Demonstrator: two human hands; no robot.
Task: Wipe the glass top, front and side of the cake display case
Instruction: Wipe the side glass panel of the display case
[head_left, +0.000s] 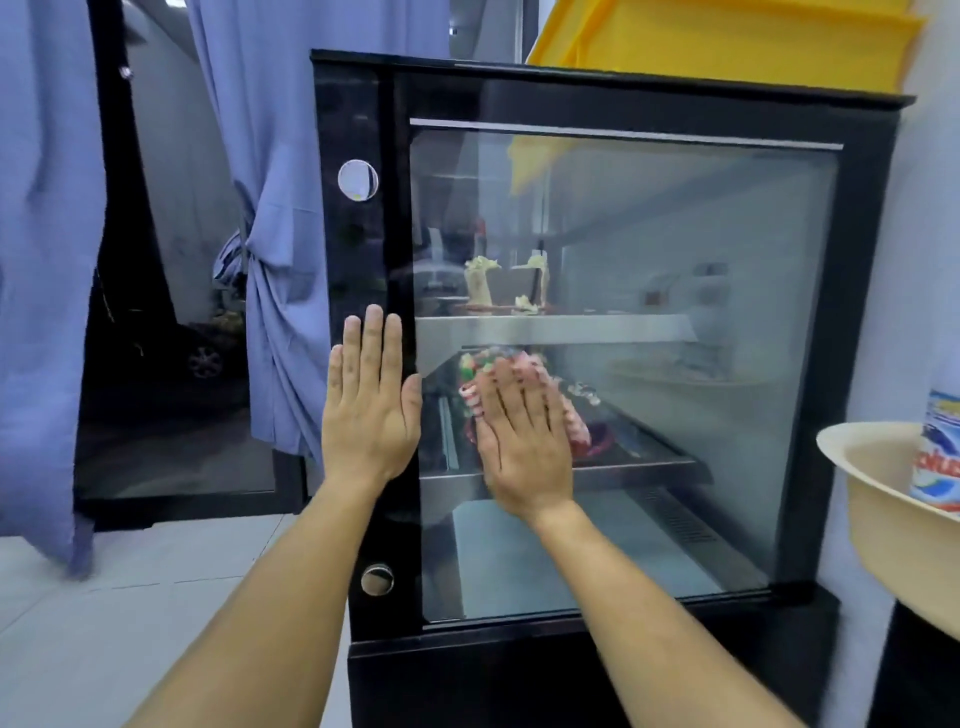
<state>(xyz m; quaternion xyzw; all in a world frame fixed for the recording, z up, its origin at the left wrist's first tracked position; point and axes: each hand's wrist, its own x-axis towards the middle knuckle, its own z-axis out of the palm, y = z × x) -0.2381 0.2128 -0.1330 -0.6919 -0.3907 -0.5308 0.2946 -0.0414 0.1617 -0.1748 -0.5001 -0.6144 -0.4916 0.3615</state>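
The black-framed cake display case fills the middle of the head view, its glass pane facing me. My left hand lies flat, fingers straight, on the black left frame strip. My right hand presses a red-and-white patterned cloth flat against the lower left of the glass. Most of the cloth is hidden under the palm. Cakes and shelves show blurred behind the glass.
A cream basin holding a detergent bag juts in at the right edge. Blue curtains hang to the left, beside a dark glass door. Yellow trays stand above the case. White tiled floor lies at lower left.
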